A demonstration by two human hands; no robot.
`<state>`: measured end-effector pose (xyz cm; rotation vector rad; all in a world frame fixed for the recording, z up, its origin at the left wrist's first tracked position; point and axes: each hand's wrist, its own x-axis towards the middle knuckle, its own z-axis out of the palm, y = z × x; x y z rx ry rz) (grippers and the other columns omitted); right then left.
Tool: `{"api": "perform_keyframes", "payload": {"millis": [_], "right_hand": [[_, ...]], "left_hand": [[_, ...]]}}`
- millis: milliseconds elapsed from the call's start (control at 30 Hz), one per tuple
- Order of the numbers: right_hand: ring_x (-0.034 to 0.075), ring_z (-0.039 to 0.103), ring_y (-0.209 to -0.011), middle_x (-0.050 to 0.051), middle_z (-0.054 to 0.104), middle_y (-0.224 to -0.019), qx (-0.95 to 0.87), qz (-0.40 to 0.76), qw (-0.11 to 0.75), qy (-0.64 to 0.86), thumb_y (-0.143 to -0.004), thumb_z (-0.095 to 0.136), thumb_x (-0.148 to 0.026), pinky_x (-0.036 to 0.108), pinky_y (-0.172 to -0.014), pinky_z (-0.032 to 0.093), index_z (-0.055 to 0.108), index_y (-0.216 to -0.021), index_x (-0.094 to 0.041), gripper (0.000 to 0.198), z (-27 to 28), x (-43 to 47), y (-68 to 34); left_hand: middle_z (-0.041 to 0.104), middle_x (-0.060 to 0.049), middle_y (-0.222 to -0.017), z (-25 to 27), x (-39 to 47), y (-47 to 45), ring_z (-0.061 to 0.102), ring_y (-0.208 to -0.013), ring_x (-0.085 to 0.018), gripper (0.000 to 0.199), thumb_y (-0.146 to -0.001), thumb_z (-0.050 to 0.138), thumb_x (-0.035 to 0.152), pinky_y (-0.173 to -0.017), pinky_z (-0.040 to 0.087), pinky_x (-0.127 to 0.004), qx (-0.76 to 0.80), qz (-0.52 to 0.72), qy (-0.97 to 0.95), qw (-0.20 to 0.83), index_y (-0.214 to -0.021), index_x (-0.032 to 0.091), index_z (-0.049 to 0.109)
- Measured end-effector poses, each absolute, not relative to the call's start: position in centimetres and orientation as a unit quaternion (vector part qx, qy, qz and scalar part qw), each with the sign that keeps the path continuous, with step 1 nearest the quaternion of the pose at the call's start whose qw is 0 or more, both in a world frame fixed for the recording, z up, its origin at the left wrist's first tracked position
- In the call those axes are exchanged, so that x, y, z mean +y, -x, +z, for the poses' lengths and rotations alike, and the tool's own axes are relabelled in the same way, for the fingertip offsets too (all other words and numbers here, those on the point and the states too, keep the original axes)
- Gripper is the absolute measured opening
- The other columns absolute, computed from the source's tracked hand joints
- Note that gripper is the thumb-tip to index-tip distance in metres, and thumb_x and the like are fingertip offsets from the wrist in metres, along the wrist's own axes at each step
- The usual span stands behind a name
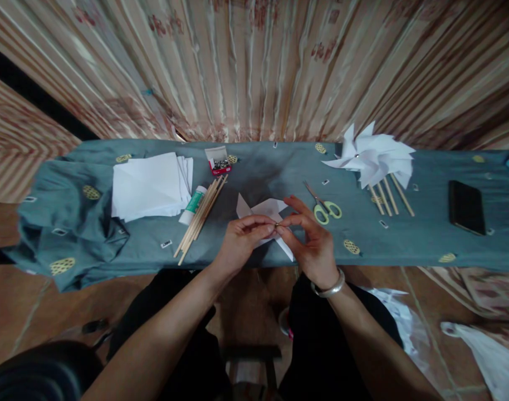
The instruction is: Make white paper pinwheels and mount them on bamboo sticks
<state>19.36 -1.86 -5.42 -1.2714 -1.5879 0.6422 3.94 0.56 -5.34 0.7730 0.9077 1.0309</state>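
My left hand (244, 236) and my right hand (315, 245) meet fingertip to fingertip over a white paper pinwheel (270, 208). Pinched between them is a tiny brass-coloured pin (277, 225), mostly covered by the fingertips. The pinwheel lies on the cloth near the front edge, and its blades stick out around my fingers. No stick shows on it. Scissors with pale green handles (327, 211) lie just beyond my right hand. To the left of my left hand is a bundle of thin wooden sticks (202, 217).
A stack of white paper (146, 186) lies left, beside a glue stick (193, 205). An open red box of small metal pins (219, 165) stands at the back. Finished pinwheels on sticks (373, 159) lie right, then a black phone (466, 208). A curtain (246, 67) hangs behind.
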Motion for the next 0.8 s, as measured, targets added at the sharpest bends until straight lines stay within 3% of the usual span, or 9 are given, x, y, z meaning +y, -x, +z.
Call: {"api": "perform_keyframes", "payload": {"millis": [200, 533, 800], "right_hand": [[0.025, 0.045, -0.137, 0.006, 0.061, -0.134, -0.677, 0.217, 0.479, 0.514, -0.088, 0.062, -0.025, 0.053, -0.112, 0.038, 0.066, -0.087, -0.027, 0.005, -5.30, -1.80, -19.39], [0.025, 0.046, -0.136, 0.006, 0.060, -0.133, -0.706, 0.177, 0.478, 0.492, -0.088, 0.061, -0.022, 0.047, -0.104, 0.047, 0.068, -0.088, -0.026, 0.007, -4.92, -1.69, -19.22], [0.025, 0.045, -0.137, 0.005, 0.059, -0.135, -0.719, 0.175, 0.471, 0.481, -0.088, 0.061, -0.022, 0.049, -0.108, 0.044, 0.067, -0.090, -0.027, 0.009, -4.81, -1.57, -18.91]], "left_hand": [[0.071, -0.001, -0.069, -5.23, 0.43, -4.11, 0.064, -0.064, -0.011, 0.026, -0.056, 0.088, 0.030, -0.076, 0.054, -0.028, 0.402, 0.451, -0.274, 0.748, -0.072, 0.014, 0.073], [0.070, 0.000, -0.066, -5.00, 0.47, -3.74, 0.062, -0.061, -0.008, 0.026, -0.053, 0.089, 0.026, -0.072, 0.053, -0.023, 0.375, 0.445, -0.244, 0.775, -0.069, 0.014, 0.073], [0.070, 0.001, -0.066, -4.73, 0.39, -3.41, 0.063, -0.062, -0.009, 0.024, -0.051, 0.089, 0.022, -0.072, 0.053, -0.025, 0.395, 0.456, -0.256, 0.755, -0.067, 0.015, 0.073]]}}
